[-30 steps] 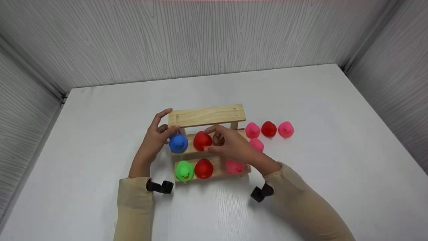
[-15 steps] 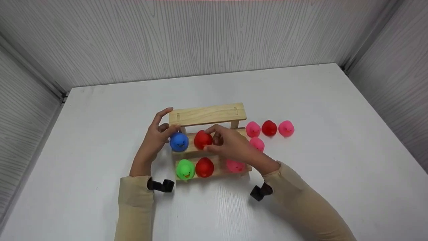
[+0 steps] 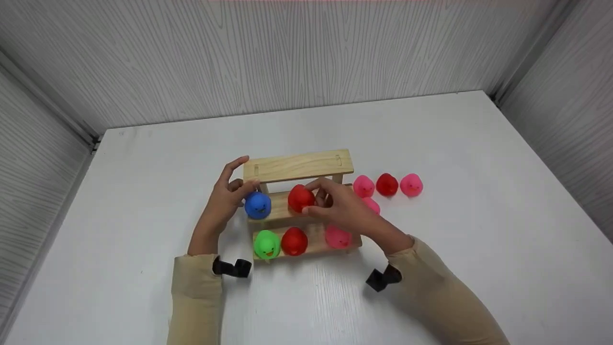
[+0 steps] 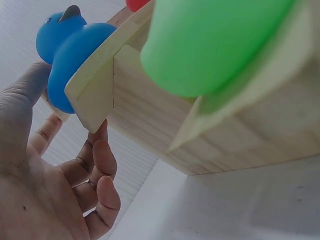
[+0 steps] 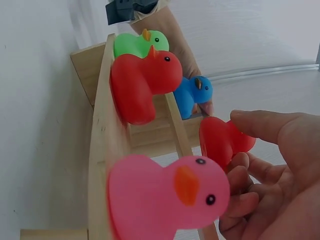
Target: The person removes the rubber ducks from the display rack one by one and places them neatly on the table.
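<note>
A three-tier wooden rack (image 3: 298, 166) stands on the table. My right hand (image 3: 344, 207) pinches a red rubber duck (image 3: 298, 197) between thumb and fingers over the middle tier. My left hand (image 3: 221, 203) grips the rack's left end, its index finger at the top plank's corner and several fingertips against the wood. Its thumb lies right at a blue rubber duck (image 4: 75, 60), which sits at the left of the middle tier. On the bottom tier are a green duck (image 3: 266, 245), another red duck (image 3: 294, 242) and a pink duck (image 5: 150, 195), with a gap before the pink one.
Right of the rack, a pink duck (image 3: 363, 186), a red duck (image 3: 387, 184) and another pink duck (image 3: 411, 185) stand in a row on the white table (image 3: 469, 230). One more pink duck (image 3: 372, 204) is partly hidden behind my right hand. Grey panels (image 3: 287, 57) enclose the table.
My right hand has shifted slightly to the right along the middle tier with the red duck, widening the gap to the blue duck. My left hand stays at the rack's end.
</note>
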`<state>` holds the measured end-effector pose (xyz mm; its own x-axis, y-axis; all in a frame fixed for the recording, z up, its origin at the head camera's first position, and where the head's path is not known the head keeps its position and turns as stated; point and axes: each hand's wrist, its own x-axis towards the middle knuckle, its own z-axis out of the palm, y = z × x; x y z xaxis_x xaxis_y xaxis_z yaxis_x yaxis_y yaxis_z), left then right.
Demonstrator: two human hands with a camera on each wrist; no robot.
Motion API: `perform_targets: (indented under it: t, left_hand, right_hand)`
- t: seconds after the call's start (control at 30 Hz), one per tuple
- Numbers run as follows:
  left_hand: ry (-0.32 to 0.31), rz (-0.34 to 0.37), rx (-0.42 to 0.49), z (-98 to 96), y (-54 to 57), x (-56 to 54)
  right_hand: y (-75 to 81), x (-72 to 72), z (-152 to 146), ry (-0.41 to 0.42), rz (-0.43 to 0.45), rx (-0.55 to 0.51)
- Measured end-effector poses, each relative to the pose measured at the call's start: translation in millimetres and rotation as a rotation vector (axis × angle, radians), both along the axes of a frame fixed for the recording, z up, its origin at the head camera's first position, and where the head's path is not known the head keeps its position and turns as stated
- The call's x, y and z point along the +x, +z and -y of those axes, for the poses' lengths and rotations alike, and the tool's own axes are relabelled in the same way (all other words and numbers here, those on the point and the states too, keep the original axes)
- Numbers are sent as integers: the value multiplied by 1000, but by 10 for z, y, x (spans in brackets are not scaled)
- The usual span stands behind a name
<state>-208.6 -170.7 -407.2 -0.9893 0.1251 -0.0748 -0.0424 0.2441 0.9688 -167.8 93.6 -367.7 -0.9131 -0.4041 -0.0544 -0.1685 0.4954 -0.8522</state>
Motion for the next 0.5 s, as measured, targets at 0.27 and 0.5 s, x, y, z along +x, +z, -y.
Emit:
perform_targets:
  t: [0.27, 0.5]
  left_hand:
    - [3, -4, -3, -22, 0, -2]
    - [19, 10, -28, -14, 11, 20]
  right_hand:
    - [47, 34, -256, -11, -19, -11]
    - [45, 34, -434, -42, -15, -6]
